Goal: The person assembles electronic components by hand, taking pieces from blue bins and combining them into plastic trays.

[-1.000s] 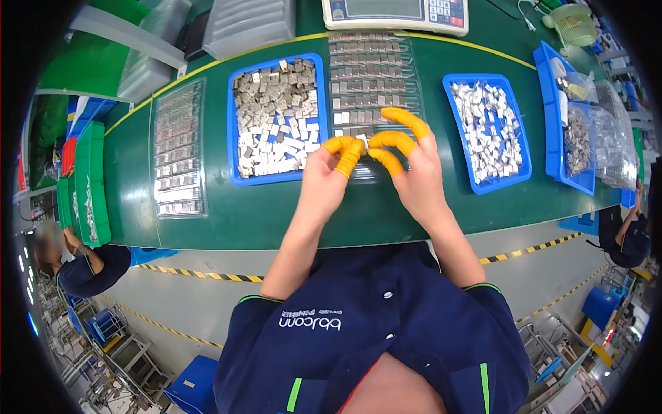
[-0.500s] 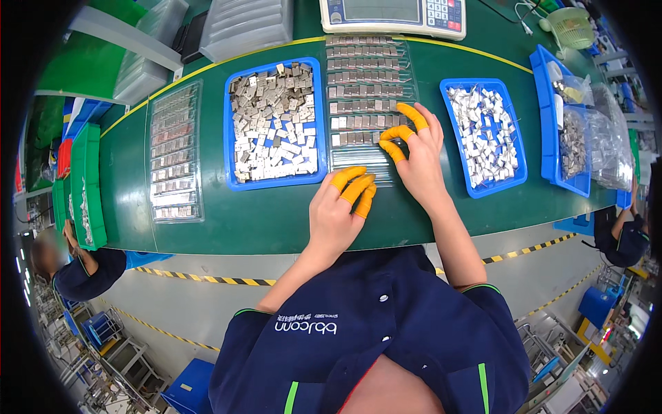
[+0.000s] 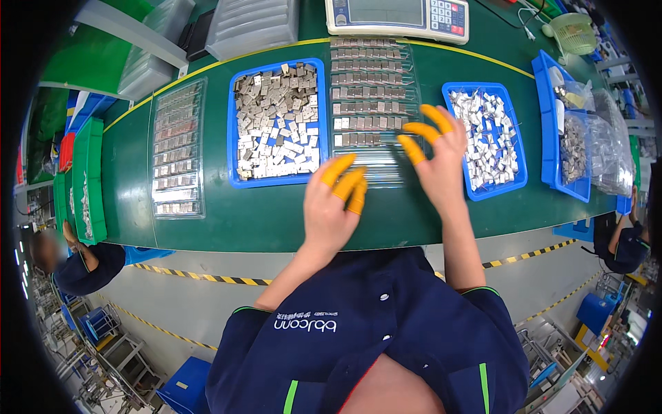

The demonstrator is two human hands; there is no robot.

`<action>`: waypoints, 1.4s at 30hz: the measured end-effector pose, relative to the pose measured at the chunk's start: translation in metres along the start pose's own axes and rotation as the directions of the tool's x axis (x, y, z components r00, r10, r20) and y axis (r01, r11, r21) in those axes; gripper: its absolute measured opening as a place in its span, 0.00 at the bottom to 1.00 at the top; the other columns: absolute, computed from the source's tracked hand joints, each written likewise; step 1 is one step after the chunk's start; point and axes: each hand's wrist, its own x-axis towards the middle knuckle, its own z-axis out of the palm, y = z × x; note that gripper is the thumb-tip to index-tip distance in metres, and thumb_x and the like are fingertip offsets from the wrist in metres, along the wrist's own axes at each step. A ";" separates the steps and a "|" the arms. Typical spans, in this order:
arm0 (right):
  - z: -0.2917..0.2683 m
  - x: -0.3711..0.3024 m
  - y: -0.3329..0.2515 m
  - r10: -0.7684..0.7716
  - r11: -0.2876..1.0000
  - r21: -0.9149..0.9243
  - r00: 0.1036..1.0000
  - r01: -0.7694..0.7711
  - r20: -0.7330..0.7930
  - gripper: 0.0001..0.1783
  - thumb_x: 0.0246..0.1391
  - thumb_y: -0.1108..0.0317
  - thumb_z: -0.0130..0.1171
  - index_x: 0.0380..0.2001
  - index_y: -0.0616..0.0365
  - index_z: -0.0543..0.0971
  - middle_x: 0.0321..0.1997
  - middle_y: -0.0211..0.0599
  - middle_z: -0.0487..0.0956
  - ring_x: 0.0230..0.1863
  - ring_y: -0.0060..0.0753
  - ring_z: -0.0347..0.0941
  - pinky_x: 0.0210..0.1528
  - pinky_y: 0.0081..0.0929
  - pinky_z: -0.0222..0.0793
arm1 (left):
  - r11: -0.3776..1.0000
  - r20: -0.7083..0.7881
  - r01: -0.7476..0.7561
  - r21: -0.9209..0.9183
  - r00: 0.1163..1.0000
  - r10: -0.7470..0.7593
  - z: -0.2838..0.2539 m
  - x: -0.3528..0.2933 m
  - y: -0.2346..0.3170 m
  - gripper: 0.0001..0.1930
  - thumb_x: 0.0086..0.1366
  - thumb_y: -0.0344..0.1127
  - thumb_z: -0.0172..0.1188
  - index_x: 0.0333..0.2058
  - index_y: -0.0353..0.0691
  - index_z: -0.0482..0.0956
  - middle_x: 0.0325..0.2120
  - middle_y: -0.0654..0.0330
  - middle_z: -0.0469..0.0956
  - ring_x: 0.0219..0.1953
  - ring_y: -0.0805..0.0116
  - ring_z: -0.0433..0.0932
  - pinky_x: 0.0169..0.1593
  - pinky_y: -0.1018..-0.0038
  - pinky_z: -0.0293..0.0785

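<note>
My right hand [image 3: 441, 159], in yellow finger cots, hovers between the clear tray and the blue tray of white parts. Its fingers are spread and slightly blurred, with nothing visible in them. Over the lower left edge of the clear tray [image 3: 376, 172] is my left hand [image 3: 329, 210]. Its thumb and index fingertips come together; whatever they may hold is hidden. Rows of small metal-cased parts [image 3: 362, 123] fill the upper slots of the clear tray, while bare ridges show below. Left of it, a blue tray [image 3: 233, 148] holds loose silvery metal pieces [image 3: 276, 100].
To the right stands a blue tray [image 3: 518, 155] of white wired parts [image 3: 488, 138]. Another filled clear tray [image 3: 178, 148] lies at left. A scale [image 3: 400, 17] stands at the back. Blue bins [image 3: 548, 124] and a green bin [image 3: 96, 179] flank the table; co-workers sit beyond.
My right hand has left the lowest filled row and moved right toward the white parts, its fingers spreading. My left hand has shifted slightly left, fingertips higher.
</note>
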 end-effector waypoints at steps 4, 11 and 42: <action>-0.024 -0.004 0.050 0.270 0.961 -0.028 0.957 -0.274 -0.106 0.09 0.43 0.72 0.62 0.31 0.59 0.79 0.45 0.43 0.73 0.47 0.44 0.66 0.48 0.35 0.61 | 0.976 -0.080 0.159 0.146 0.986 -0.148 -0.018 0.024 -0.040 0.10 0.50 0.27 0.62 0.34 0.39 0.76 0.37 0.57 0.74 0.41 0.56 0.70 0.46 0.66 0.65; -0.043 -0.018 0.081 0.390 0.884 -0.257 0.919 -0.390 -0.056 0.13 0.43 0.74 0.61 0.35 0.64 0.77 0.39 0.47 0.74 0.40 0.47 0.69 0.46 0.37 0.63 | 0.874 0.016 0.181 0.452 0.977 -0.211 -0.038 0.058 -0.082 0.14 0.50 0.38 0.64 0.33 0.36 0.77 0.32 0.54 0.74 0.39 0.57 0.69 0.45 0.64 0.63; -0.069 -0.013 0.056 0.688 0.292 0.819 0.703 -0.494 0.179 0.16 0.50 0.80 0.54 0.45 0.70 0.72 0.43 0.45 0.75 0.42 0.36 0.74 0.47 0.27 0.73 | 0.907 0.298 0.008 0.420 0.943 -0.146 -0.045 0.063 -0.088 0.13 0.49 0.38 0.64 0.34 0.40 0.78 0.32 0.58 0.73 0.42 0.61 0.67 0.47 0.64 0.53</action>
